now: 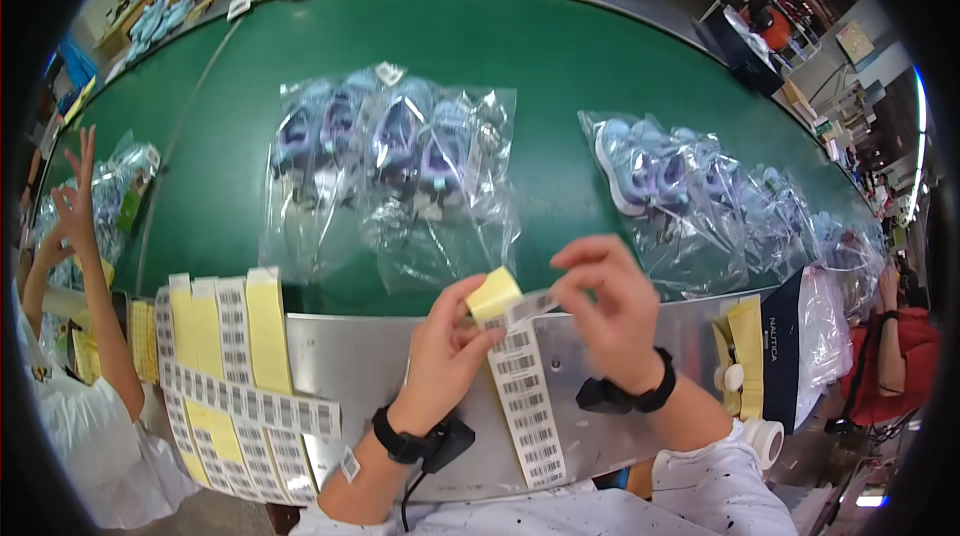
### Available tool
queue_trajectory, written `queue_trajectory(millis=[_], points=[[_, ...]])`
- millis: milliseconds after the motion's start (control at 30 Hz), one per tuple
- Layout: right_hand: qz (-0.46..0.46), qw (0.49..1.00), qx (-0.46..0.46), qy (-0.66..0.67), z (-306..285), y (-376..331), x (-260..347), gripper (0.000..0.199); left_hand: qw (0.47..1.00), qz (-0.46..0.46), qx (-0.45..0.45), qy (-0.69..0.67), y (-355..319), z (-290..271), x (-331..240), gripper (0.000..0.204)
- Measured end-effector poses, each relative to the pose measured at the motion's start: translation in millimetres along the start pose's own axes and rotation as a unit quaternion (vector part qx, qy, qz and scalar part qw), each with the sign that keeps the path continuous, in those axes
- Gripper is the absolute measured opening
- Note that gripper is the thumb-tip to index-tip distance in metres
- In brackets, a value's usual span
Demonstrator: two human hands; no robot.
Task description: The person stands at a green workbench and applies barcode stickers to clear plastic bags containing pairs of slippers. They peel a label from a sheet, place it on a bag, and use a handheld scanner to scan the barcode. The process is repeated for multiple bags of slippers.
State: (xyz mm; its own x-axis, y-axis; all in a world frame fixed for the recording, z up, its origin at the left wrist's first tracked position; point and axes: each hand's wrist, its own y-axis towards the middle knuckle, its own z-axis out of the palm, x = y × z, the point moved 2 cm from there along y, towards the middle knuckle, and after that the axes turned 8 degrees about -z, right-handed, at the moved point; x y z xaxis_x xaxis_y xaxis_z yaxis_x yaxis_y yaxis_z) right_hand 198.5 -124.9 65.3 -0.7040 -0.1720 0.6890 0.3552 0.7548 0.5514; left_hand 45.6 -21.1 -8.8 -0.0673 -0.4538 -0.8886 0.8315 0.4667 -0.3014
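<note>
My left hand is closed on a strip of barcode labels. The strip's yellow backing curls up at the top, and its white printed length hangs down toward my lap over the metal ledge. My right hand is at the strip's upper end, thumb and fingertips closed at the edge of a small label that lifts off to the right. Just beyond my hands, clear bags of light-blue and purple shoes lie on the green conveyor belt.
More bagged shoes lie right on the belt. Left on the metal ledge are several overlapping label strips. A dark-blue box and yellow backing paper stand right. Co-workers' arms show at left, right and far side.
</note>
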Motion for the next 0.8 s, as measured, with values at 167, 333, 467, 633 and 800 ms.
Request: queue_trajectory(millis=[167, 333, 467, 633, 800], points=[[0.148, 0.930, -0.210, 0.261, -16.0, 74.8, -96.7, 0.028, 1.000, -0.011, 0.016, -0.010, 5.1, 4.0, -6.5, 0.050], [0.341, 0.907, -0.139, 0.206, 22.0, 127.5, -198.0, 0.081, 0.995, 0.036, 0.067, -0.064, 2.2, -1.1, 11.2, 0.035], [0.351, 0.924, -0.097, 0.114, 41.1, 148.2, -249.1, 0.088, 0.996, 0.031, 0.037, -0.075, 5.1, 4.4, 19.2, 0.035], [0.297, 0.949, -0.094, 0.041, 43.6, 151.0, -253.8, 0.065, 0.997, 0.028, -0.011, -0.064, 6.6, 4.1, 17.2, 0.034], [0.336, 0.879, -0.188, 0.283, 25.5, 163.7, -273.1, 0.007, 0.996, 0.023, 0.018, -0.085, 10.9, 9.9, 20.5, 0.033]])
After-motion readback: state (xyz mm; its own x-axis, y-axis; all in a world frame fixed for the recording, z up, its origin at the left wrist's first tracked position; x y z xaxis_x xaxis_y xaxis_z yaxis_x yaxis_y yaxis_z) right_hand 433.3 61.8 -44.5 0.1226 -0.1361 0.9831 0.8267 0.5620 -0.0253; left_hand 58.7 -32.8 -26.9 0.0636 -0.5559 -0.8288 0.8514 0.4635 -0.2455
